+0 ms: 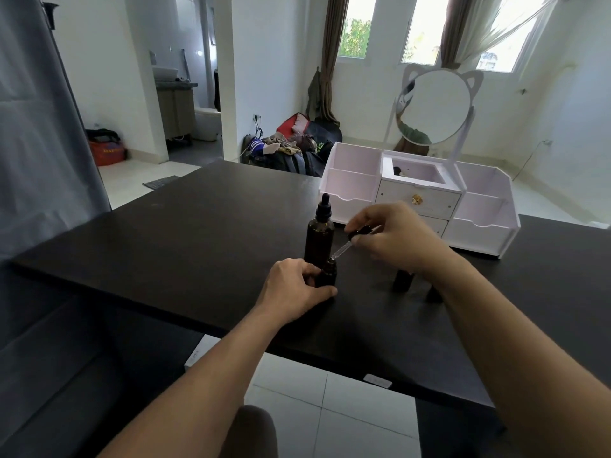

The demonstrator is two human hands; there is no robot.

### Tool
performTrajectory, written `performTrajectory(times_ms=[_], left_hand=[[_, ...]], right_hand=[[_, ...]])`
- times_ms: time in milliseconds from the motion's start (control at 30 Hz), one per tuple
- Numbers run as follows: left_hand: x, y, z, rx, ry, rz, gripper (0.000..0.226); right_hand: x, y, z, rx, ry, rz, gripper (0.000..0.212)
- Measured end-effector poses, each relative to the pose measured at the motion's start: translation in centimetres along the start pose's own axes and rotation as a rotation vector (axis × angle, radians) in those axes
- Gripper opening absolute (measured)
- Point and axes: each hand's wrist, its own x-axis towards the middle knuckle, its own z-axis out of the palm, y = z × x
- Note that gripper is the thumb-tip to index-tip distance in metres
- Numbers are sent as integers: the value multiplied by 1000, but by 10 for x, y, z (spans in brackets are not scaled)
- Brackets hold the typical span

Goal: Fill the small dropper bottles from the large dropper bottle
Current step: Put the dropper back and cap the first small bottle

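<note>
A large dark dropper bottle (319, 238) stands upright on the black table (185, 246) with its black dropper cap on. Just in front of it, my left hand (294, 290) grips a small dark bottle (328, 273) that stands open on the table. My right hand (393, 238) pinches the black bulb of a glass dropper (347, 246), held at a slant with its tip at the small bottle's mouth. Under my right wrist stands a second small dark bottle (403, 280), and a third dark item (433, 294) is mostly hidden by my forearm.
A white vanity organiser (476, 226) with drawers and a round cat-ear mirror (433, 107) stands at the back right of the table. The table's near edge runs diagonally below my arms, with tiled floor beneath. A grey curtain (39, 143) hangs at the left.
</note>
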Motion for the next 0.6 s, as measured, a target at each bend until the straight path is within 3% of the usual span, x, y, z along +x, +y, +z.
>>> performTrajectory(times_ms=[600], left_hand=[[-1, 3, -1, -37, -8, -28, 43]], right_hand=[[3, -15, 25, -259, -196, -80, 34]])
